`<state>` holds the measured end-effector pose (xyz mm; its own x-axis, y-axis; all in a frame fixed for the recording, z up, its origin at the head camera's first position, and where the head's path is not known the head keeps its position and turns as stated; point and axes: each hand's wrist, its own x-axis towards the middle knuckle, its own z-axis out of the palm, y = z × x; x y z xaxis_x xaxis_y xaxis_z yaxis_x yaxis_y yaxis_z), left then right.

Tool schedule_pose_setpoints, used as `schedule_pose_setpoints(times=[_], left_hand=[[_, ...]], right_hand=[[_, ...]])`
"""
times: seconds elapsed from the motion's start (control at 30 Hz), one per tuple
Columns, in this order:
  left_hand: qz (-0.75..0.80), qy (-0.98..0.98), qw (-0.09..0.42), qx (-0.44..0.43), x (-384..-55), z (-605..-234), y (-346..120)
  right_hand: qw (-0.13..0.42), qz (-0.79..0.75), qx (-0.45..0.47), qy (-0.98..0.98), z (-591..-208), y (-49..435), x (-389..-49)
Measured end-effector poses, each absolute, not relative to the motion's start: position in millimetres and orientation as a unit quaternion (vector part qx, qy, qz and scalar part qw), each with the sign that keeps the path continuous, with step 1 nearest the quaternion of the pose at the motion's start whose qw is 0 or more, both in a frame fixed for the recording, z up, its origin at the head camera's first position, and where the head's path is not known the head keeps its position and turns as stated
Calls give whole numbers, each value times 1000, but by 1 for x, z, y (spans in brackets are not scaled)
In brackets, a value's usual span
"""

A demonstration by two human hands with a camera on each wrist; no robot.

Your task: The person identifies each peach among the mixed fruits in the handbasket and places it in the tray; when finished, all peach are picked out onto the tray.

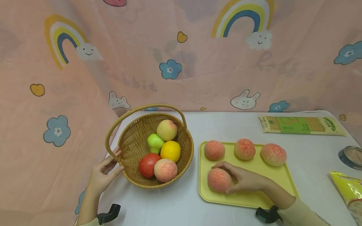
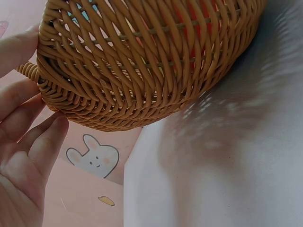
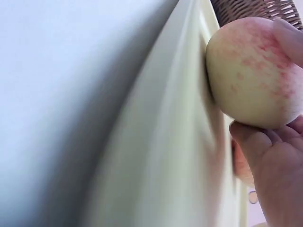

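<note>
My left hand (image 1: 102,175) grips the left rim of a wicker basket (image 1: 181,171) where its arched handle is attached. In the left wrist view the thumb and fingers (image 2: 45,137) lie on either side of the woven edge. Inside the basket are a red fruit (image 1: 147,164), a yellow fruit (image 1: 171,151), a green pear (image 1: 155,143) and two peaches (image 1: 167,130). My right hand (image 1: 244,179) holds another peach (image 1: 218,180) between thumb and fingers, at the front left of a yellow tray (image 1: 226,201). In the right wrist view this peach (image 3: 251,75) is close over the tray's surface.
Along the tray's back edge sit three more peaches (image 1: 244,149). A noodle packet (image 1: 302,125) lies at the back right of the white table (image 1: 158,207). A round container (image 1: 351,157) and a yellow bag (image 1: 349,191) are at the right edge. A patterned pink cloth (image 1: 203,72) hangs behind.
</note>
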<state>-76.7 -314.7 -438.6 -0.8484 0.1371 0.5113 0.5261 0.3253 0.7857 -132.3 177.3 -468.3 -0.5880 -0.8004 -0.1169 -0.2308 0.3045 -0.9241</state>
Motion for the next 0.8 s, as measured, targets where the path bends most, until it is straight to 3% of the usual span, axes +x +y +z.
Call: schedule_pose_setpoints(times=[0.33,0.57,0.8], left_hand=[[-546,-793,176,-203,-76,-437,-314],[-545,-795,176,-202,-78,-436,-315],[-538,-800,175,-200,-77,-438,-317]], right_hand=[[291,-417,-315,801,-466,180,-126],[280,-434,-350,782,-445,189,-131],[193,-453,-402,772,-401,178,-142]])
